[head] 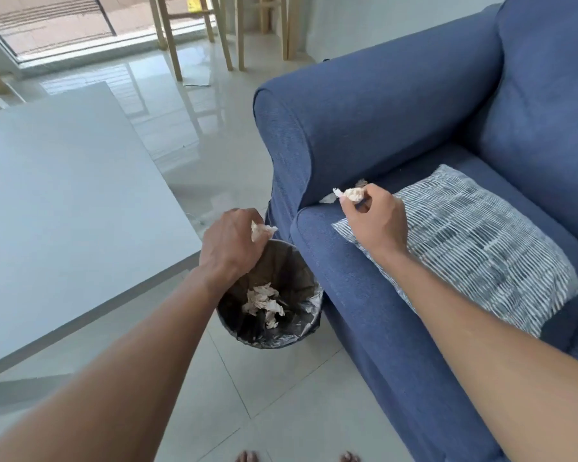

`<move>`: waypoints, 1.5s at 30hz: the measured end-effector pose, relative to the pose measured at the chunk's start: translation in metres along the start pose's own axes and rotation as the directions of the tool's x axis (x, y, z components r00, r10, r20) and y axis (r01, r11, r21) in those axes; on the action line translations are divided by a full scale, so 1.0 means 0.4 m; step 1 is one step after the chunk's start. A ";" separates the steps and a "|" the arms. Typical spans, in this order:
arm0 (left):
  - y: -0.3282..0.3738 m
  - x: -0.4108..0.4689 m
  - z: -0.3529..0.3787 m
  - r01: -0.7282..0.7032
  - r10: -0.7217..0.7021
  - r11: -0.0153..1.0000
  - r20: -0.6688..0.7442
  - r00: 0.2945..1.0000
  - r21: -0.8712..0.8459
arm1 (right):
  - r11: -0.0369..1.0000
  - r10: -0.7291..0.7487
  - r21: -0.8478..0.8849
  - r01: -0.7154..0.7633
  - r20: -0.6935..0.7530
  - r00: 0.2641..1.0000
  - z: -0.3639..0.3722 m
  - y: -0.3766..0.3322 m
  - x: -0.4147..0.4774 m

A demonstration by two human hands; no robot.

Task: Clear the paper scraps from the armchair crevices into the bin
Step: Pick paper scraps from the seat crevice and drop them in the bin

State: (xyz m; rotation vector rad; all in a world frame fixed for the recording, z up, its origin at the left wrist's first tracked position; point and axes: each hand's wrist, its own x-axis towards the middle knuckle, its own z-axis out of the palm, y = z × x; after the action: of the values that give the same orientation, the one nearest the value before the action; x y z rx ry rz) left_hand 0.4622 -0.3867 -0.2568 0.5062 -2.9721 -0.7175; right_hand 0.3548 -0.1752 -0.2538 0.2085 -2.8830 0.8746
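A blue armchair (374, 128) fills the right side. My left hand (231, 245) hovers over the black-lined bin (301, 261) on the floor, closed on a crumpled paper scrap (262, 230). Several scraps (264, 303) lie at the bin's bottom. My right hand (374, 218) is over the seat's front left, pinching another paper scrap (351, 194) next to the crevice between armrest and seat cushion. A white scrap (327, 199) still pokes out of that crevice.
A striped cushion (474, 248) lies on the seat under my right forearm. A white table (64, 195) stands left of the bin. Wooden stool legs (174, 38) stand at the back by a glass door. The floor is glossy tile.
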 end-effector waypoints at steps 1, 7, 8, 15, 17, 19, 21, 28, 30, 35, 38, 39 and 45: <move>-0.012 -0.008 0.001 0.012 -0.011 1.000 0.029 1.000 -0.015 | 1.000 0.007 0.001 -0.007 0.016 1.000 0.011 -0.009 -0.017; -0.085 -0.066 0.032 0.114 -0.106 0.992 0.120 0.987 -0.061 | 0.999 -0.015 -0.040 0.019 0.093 0.996 0.093 -0.030 -0.130; -0.096 -0.074 0.037 0.128 -0.118 0.989 0.134 0.984 -0.071 | 0.999 -0.021 -0.041 0.026 0.108 0.994 0.105 -0.028 -0.145; -0.131 -0.096 0.048 0.167 -0.137 0.979 0.231 0.963 -0.117 | 0.999 0.002 -0.050 0.005 0.138 0.990 0.121 -0.013 -0.198; -0.136 -0.098 0.049 0.155 -0.122 0.982 0.272 0.955 -0.106 | 0.998 0.020 -0.057 -0.011 0.150 0.989 0.121 -0.010 -0.199; -0.142 -0.102 0.049 0.132 -0.104 0.988 0.302 0.947 -0.075 | 0.997 0.017 -0.079 -0.004 0.166 0.986 0.122 -0.011 -0.198; -0.149 -0.107 0.049 0.121 -0.098 0.991 0.313 0.945 -0.053 | 0.994 0.007 -0.113 0.014 0.185 0.983 0.122 -0.017 -0.196; -0.175 -0.122 0.040 0.127 -0.111 0.991 0.308 0.945 -0.033 | 0.985 -0.022 -0.159 0.065 0.259 0.966 0.133 -0.041 -0.207; -0.185 -0.124 0.036 0.129 -0.113 0.991 0.309 0.944 -0.033 | 0.979 -0.013 -0.193 0.073 0.295 0.955 0.141 -0.043 -0.211; -0.213 -0.127 0.036 0.122 -0.101 0.991 0.300 0.949 -0.053 | 0.948 -0.019 -0.299 0.110 0.293 0.956 0.168 -0.049 -0.213; -0.228 -0.132 0.034 0.115 -0.095 0.992 0.289 0.953 -0.053 | 0.942 -0.002 -0.316 0.111 0.325 0.946 0.185 -0.048 -0.209; -0.232 -0.134 0.034 0.116 -0.097 0.992 0.285 0.954 -0.052 | 0.941 0.008 -0.320 0.110 0.346 0.938 0.190 -0.046 -0.209; -0.243 -0.142 0.037 0.127 -0.113 0.991 0.283 0.952 -0.034 | 0.936 0.055 -0.336 0.102 0.428 0.902 0.206 -0.037 -0.218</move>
State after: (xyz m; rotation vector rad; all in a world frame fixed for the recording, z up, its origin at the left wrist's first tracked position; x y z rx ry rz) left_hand 0.5438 -0.4435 -0.3118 0.6362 -3.1933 -0.9498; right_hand 0.4368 -0.2250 -0.3276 0.4503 -3.3704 0.3153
